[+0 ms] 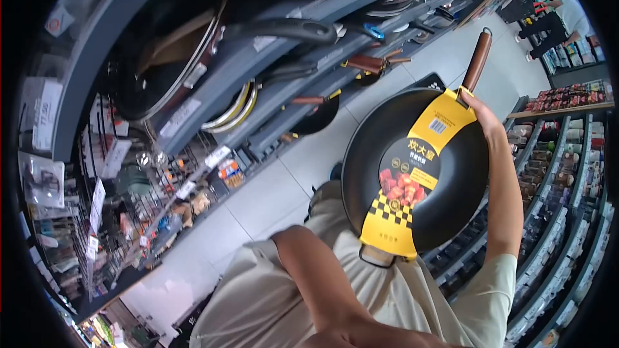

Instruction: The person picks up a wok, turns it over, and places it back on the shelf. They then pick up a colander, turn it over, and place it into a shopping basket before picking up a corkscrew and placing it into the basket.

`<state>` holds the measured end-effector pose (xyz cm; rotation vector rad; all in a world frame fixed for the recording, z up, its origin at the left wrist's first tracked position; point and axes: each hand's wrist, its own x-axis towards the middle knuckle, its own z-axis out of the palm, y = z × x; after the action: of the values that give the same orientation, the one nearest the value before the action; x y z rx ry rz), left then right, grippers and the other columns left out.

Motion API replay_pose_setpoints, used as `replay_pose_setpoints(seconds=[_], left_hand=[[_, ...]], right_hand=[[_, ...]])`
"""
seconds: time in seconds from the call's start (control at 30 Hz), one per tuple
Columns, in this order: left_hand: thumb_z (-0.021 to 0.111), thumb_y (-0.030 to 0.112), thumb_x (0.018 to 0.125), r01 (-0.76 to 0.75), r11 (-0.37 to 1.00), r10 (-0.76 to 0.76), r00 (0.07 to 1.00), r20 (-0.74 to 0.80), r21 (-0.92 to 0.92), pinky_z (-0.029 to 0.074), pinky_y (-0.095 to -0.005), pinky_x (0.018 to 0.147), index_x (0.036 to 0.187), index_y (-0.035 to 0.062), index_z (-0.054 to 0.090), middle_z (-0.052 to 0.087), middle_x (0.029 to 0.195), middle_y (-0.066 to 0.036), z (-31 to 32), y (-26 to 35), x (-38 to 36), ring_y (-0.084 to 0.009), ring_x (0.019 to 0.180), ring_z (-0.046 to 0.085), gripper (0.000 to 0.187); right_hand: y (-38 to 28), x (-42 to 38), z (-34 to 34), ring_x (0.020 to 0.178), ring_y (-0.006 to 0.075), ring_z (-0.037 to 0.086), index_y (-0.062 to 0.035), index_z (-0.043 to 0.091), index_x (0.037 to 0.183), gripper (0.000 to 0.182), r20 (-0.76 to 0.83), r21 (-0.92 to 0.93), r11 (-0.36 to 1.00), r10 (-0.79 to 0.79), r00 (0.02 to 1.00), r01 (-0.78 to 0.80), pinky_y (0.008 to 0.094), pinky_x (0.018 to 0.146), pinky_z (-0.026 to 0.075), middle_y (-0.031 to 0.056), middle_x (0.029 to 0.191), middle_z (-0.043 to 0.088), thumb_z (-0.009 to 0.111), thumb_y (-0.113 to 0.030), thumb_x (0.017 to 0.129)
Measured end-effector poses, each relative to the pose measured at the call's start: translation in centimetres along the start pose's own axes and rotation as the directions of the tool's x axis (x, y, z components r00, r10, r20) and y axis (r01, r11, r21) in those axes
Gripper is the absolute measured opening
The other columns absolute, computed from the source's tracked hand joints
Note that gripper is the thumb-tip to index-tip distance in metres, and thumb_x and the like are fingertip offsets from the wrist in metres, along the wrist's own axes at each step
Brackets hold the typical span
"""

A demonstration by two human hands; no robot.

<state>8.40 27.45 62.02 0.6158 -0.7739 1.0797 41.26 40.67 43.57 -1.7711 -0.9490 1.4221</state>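
Note:
A black wok (452,183) with a brown handle (478,58) is held up in front of me, its inside facing me. A yellow cardboard sleeve (443,121) with a food picture runs across it, down to a small loop handle (377,256). My right hand (478,113) grips the wok at the base of the brown handle, over the sleeve's end; its fingers are partly hidden. My left arm (316,270) bends back towards the camera. At the bottom edge my left hand (380,340) is cut off and its fingers do not show.
Shelves (258,67) on the left carry several pans, including a large frying pan (171,58) with its handle jutting out. Below hang packaged kitchen tools (138,180). Curved racks of small goods (548,219) stand on the right. Another person (561,22) is at the far right.

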Motion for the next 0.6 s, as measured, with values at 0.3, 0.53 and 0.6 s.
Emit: replay_pose_setpoints(seconds=[0.3, 0.53, 0.6], left_hand=[[0.027, 0.030, 0.094, 0.025, 1.000, -0.025, 1.000, 0.000, -0.012, 0.040, -0.0435, 0.092, 0.097, -0.0126, 0.053, 0.055, 0.100, -0.026, 0.1, -0.2, 0.1, -0.0337, 0.089, 0.056, 0.050], [0.029, 0.028, 0.093, 0.045, 0.998, -0.046, 0.999, 0.013, 0.036, 0.039, -0.0437, 0.093, 0.096, -0.0108, 0.051, 0.055, 0.097, -0.024, 0.1, -0.7, 0.4, -0.0320, 0.086, 0.056, 0.045], [0.029, 0.027, 0.093, 0.046, 0.998, -0.047, 0.999, 0.009, 0.045, 0.039, -0.0437, 0.093, 0.096, -0.0103, 0.051, 0.055, 0.097, -0.024, 0.2, -0.8, 0.4, -0.0315, 0.085, 0.056, 0.044]], right_hand=[[-0.5, 0.3, -0.2, 0.103, 0.0144, 0.053, -0.0031, 0.050, 0.119, 0.055, 0.067, -0.006, 1.000, 0.026, 0.997, -0.026, 0.0268, 0.091, 0.038, 0.0067, 0.111, 0.057, 0.058, -0.045, 0.084], [-0.2, 0.4, 0.1, 0.105, 0.0150, 0.052, -0.0036, 0.050, 0.120, 0.054, 0.049, 0.013, 1.000, 0.024, 0.998, -0.025, 0.0273, 0.093, 0.037, 0.0069, 0.113, 0.057, 0.057, -0.044, 0.084], [0.0, 0.7, -0.1, 0.104, 0.0149, 0.052, -0.0038, 0.051, 0.119, 0.054, 0.045, 0.006, 1.000, 0.029, 0.999, -0.030, 0.0273, 0.092, 0.037, 0.0069, 0.112, 0.057, 0.057, -0.044, 0.085]])
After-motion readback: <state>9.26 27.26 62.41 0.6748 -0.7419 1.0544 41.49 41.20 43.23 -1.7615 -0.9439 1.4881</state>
